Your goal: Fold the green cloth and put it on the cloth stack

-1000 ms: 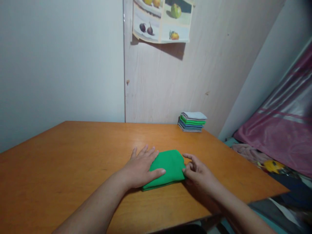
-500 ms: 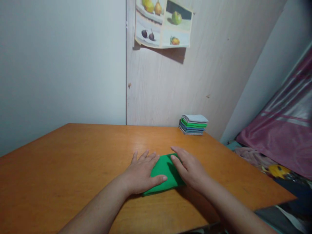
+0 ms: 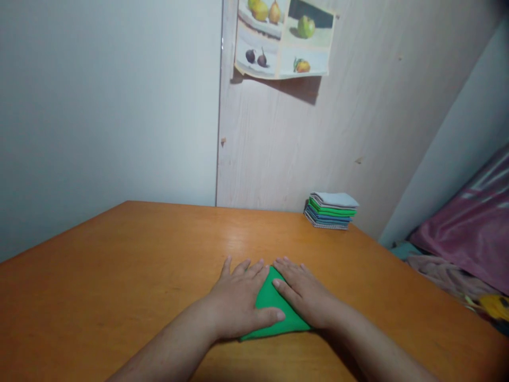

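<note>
A folded green cloth lies flat on the wooden table near its front. My left hand rests palm down over the cloth's left side, fingers spread and thumb stretched across the front part. On the right side, my right hand lies flat on the cloth, fingers stretched out and pointing away from me, its thumb reaching inward. Between the two hands the middle of the cloth shows; its left and right edges are mostly covered.
A stack of folded cloths in grey, green and blue stands at the table's far right corner. The orange-brown table meets a wall with a fruit picture. Pink shiny fabric and other cloth lie beyond the right edge.
My right hand has come down flat onto the cloth and moved closer to my left hand. The left hand stays spread on the cloth. The whole view has shifted a little.
</note>
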A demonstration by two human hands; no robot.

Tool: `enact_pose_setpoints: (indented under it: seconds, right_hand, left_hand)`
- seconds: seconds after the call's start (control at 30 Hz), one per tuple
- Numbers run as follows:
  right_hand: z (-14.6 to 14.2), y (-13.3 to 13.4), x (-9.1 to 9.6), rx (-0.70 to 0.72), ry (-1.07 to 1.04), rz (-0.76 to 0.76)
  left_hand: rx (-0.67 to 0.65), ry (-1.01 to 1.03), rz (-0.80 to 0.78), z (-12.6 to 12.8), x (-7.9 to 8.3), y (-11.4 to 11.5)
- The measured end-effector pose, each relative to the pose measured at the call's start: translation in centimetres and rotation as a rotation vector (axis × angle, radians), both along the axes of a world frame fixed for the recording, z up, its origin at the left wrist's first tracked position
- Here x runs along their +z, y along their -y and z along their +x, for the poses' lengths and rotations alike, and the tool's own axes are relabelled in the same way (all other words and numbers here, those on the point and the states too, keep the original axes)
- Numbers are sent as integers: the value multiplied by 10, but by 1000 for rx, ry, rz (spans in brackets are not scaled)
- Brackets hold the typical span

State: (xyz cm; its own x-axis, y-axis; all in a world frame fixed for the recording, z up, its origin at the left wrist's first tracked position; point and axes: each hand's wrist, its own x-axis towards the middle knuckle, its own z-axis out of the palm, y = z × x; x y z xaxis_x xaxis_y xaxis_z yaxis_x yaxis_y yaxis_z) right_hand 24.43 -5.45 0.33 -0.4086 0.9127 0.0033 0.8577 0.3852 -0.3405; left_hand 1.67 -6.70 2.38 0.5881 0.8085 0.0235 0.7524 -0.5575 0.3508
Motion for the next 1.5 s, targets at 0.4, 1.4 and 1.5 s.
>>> enact_pose_setpoints:
  seconds: [0.4,1.4,1.5]
  right_hand:
    - [3,-1,-2,-6,5,76]
    - [-6,33,17,88,114,406]
    - [2,31,11,165,164,493]
  left_hand:
    - [65,237,2,-10,4,-12]
    - [80,565,-263,-36,-30,-56]
    - [78,517,-196,-33,-32,-58]
